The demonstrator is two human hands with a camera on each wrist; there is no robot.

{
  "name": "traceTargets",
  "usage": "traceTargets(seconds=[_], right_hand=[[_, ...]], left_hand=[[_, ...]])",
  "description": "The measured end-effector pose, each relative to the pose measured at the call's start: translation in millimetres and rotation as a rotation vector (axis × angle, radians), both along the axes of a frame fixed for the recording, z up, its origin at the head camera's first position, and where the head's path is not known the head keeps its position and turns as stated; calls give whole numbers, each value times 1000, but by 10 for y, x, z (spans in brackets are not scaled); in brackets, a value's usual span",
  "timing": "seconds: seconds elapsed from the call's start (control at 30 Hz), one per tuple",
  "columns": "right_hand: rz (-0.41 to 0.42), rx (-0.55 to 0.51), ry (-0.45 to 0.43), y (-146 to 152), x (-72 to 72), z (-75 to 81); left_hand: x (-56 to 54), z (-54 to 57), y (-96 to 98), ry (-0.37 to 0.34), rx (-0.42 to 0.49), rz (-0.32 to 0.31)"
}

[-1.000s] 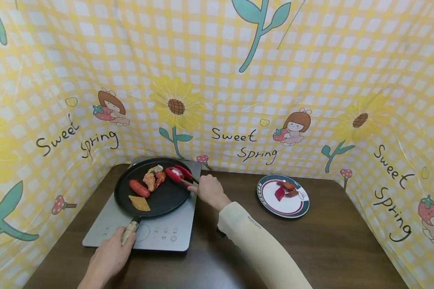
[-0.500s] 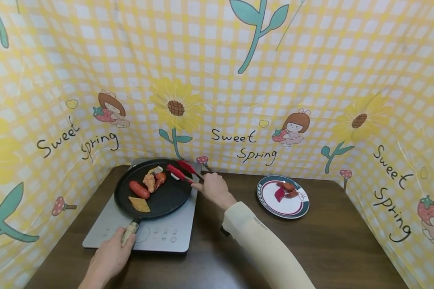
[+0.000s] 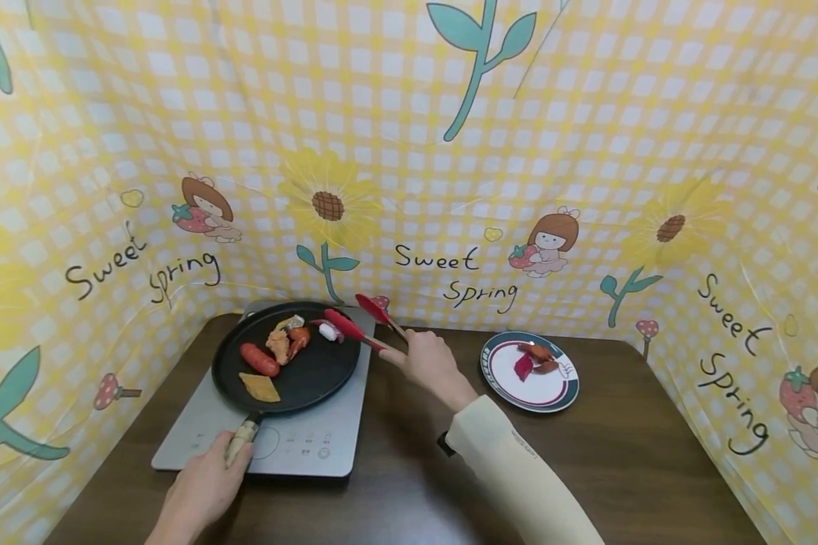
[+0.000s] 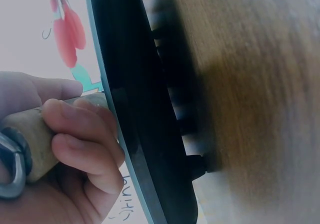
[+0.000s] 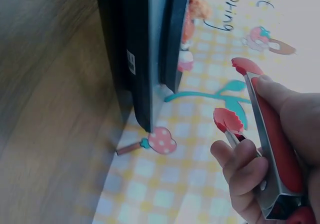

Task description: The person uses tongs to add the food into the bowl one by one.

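My left hand (image 3: 203,481) grips the wooden handle (image 3: 242,440) of a black frying pan (image 3: 313,390); the left wrist view shows its fingers curled round that handle (image 4: 37,139). In my right hand (image 3: 435,367) is a pair of red-tipped tongs (image 3: 346,325), arms spread and nothing between the tips. The tips are over the pan's right rim. Close to one tip lies a white and purplish-red piece of food (image 3: 328,331). The pan also holds a red sausage (image 3: 259,359), a flat yellow piece (image 3: 259,387) and a cluster of orange-brown and red food (image 3: 281,346).
Under the pan is a silver induction cooker (image 3: 191,431) on a dark wooden table (image 3: 423,469). A plate with a dark green rim (image 3: 501,396) stands to the right, bearing a magenta piece (image 3: 523,368) and brown pieces (image 3: 538,351). Checked yellow cloth (image 3: 409,189) hangs behind and at both sides.
My right hand has opened the tongs and drawn them right and slightly up, letting go of the white and purplish-red piece, which lies in the pan. My left hand keeps its hold.
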State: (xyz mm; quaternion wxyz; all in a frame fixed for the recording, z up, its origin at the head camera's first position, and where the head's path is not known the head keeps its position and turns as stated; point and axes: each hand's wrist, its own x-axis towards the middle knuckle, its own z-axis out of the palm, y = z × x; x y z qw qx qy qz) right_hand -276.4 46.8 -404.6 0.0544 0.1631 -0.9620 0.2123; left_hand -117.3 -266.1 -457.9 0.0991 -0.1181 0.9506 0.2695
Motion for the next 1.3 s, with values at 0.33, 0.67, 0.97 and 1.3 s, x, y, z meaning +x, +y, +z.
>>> traceTargets(seconds=[0.33, 0.67, 0.97, 1.3], right_hand=[[-91, -39, -50, 518, 221, -36], [-229, -100, -62, 1140, 408, -230], [-326, -24, -3, 1656, 539, -301], [-403, -21, -90, 1953, 653, -445]], left_hand=[[-44, -14, 1, -17, -27, 8], [-33, -6, -12, -8, -23, -4], [-34, -11, 1, -14, -12, -12], [-6, -7, 4, 13, -10, -13]])
